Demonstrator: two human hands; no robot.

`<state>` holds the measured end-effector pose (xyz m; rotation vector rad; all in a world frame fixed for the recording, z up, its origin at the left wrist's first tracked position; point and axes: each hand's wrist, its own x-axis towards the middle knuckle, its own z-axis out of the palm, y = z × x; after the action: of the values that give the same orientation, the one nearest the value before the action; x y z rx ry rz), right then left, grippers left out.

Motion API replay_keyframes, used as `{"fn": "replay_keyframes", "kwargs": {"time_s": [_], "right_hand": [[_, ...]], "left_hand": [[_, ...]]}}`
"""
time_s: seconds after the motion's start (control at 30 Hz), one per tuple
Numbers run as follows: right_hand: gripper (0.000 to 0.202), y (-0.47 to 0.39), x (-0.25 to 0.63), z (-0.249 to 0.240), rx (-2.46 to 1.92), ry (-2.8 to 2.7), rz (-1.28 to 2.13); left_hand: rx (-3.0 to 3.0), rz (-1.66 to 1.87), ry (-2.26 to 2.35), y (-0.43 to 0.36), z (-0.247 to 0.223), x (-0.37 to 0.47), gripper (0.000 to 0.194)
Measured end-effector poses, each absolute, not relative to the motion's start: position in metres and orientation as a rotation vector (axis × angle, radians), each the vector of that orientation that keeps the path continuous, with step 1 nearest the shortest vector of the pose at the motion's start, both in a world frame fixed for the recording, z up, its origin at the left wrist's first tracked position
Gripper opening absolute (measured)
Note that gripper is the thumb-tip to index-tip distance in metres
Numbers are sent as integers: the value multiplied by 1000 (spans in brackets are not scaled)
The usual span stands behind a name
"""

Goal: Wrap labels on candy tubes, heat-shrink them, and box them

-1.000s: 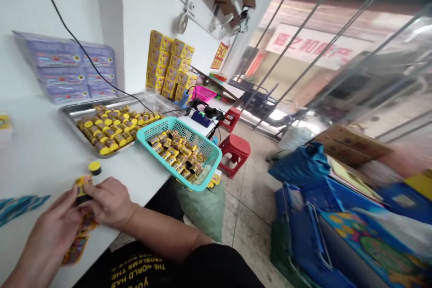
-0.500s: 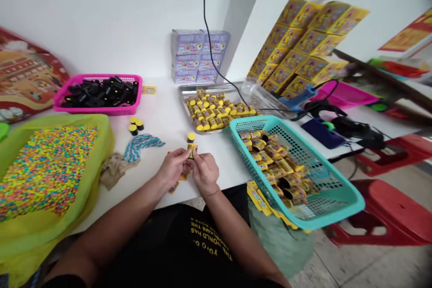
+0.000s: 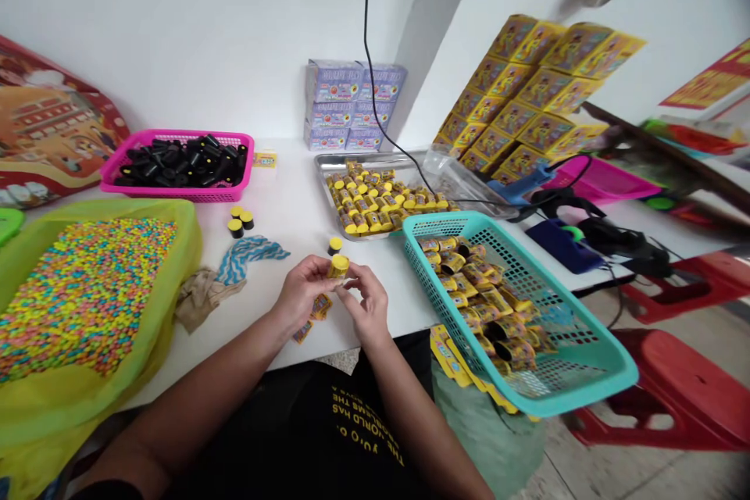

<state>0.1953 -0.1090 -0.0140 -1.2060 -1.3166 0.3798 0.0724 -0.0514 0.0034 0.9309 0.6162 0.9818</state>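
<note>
Canister (image 3: pixel 338 266), turned yellow end up; left hand (image 3: pixel 300 291) and right hand (image 3: pixel 370 305) pinched nearly closed around it, apparently for steadiness; labels (image 3: pixel 319 306) near, presumably for reach.

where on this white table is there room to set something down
A bare patch of white table lies between the pink basket and the metal tray. A narrower strip runs between your right hand and the teal basket. The left is crowded: yellow-lined tub, striped cloth and black cylinders sit close.
</note>
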Motion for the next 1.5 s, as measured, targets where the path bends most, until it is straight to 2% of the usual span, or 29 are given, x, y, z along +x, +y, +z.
{"fn": "replay_keyframes", "kwargs": {"time_s": [0.13, 0.4, 0.5, 0.7, 0.87, 1.1, 1.27, 1.37, 1.5], "right_hand": [[28, -106, 193, -5, -1315, -1161, 409], [19, -100, 190, -25, -1424, -1419, -39], [18, -97, 188, -37, -1395, -1508, -136], [21, -98, 186, -42, -1356, -1587, -174], [21, -98, 186, -39, -1362, -1561, -136], [22, -113, 185, -10, -1436, -1568, -122], [31, -154, 212, 26, -1560, -1423, -191], [31, -179, 261, 51, -1788, -1376, -323], [25, -206, 344, 75, -2369, -1255, -499]], "left_hand": [[932, 927, 639, -52, 5, 73, 28], [580, 818, 601, -41, 2, 71, 16], [558, 810, 638, -38, -4, 72, 24], [618, 865, 658, -41, -6, 73, 33], [636, 856, 687, -41, -2, 72, 32], [775, 809, 578, -44, 8, 67, 29], [867, 705, 631, -44, 15, 62, 50], [868, 752, 733, -41, 14, 61, 45], [828, 782, 793, -37, 11, 63, 39]]}}
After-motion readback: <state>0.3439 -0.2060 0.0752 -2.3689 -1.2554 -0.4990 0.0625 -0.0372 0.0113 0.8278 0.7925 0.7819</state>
